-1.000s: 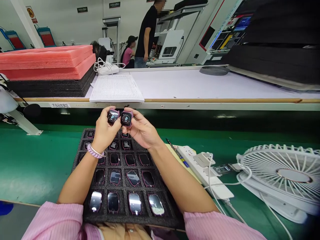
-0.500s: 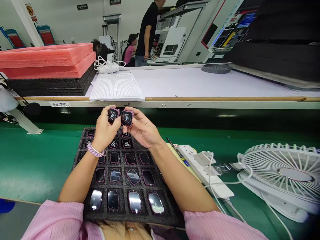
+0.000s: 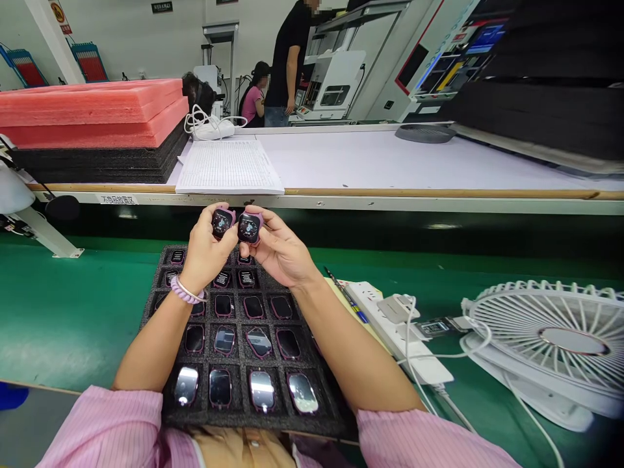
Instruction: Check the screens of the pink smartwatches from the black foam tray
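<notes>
Between the thumb and fingers of my left hand [image 3: 207, 250] is a purple-framed smartwatch [image 3: 222, 222], its dial lit. My right hand [image 3: 283, 250] pinches a second, matching smartwatch [image 3: 249, 228] close beside it, screen also lit and facing me. Both are held up above the far edge of a black foam tray [image 3: 305, 416]. Several more watch bodies lie in the tray's square pockets, among them a watch with a reflective dark screen [image 3: 263, 390]. Some in the far rows show white text. My forearms and hands cover part of the tray.
A white power strip [image 3: 424, 361] with plugged cables and a white fan [image 3: 570, 344] stand on the green bench at right. Beyond the hands, a shelf [image 3: 341, 159] carries a paper sheet [image 3: 229, 169] and pink foam sheets [image 3: 92, 107]. Several people are in the background.
The view has shifted very slightly. Both hands keep their hold on the two smartwatches, in nearly the same place.
</notes>
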Action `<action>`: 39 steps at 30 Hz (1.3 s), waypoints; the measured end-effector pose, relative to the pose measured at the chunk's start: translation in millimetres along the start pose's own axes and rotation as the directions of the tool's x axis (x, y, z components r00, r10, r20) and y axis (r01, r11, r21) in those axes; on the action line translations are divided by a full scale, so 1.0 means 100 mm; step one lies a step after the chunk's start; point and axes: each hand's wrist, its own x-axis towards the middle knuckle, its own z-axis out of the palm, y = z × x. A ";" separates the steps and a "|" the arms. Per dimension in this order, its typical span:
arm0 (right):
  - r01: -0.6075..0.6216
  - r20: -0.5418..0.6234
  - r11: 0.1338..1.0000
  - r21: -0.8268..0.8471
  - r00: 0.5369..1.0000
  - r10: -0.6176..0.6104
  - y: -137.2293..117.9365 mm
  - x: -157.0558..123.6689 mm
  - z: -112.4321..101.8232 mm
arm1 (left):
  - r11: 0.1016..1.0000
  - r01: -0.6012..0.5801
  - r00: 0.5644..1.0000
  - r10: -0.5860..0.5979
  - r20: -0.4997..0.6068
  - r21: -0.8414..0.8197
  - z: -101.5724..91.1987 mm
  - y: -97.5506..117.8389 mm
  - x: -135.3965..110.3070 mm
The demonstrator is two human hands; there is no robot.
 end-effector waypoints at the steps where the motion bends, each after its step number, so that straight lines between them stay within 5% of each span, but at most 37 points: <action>1: -0.003 -0.004 1.000 -0.013 1.000 0.002 0.00 0.00 0.00 | 1.000 0.001 1.000 -0.001 0.001 -0.006 0.00 0.00 0.00; 39: -0.011 -0.023 1.000 -0.026 1.000 0.011 -0.01 0.00 0.01 | 1.000 -0.001 1.000 0.001 0.017 -0.015 -0.01 0.00 0.01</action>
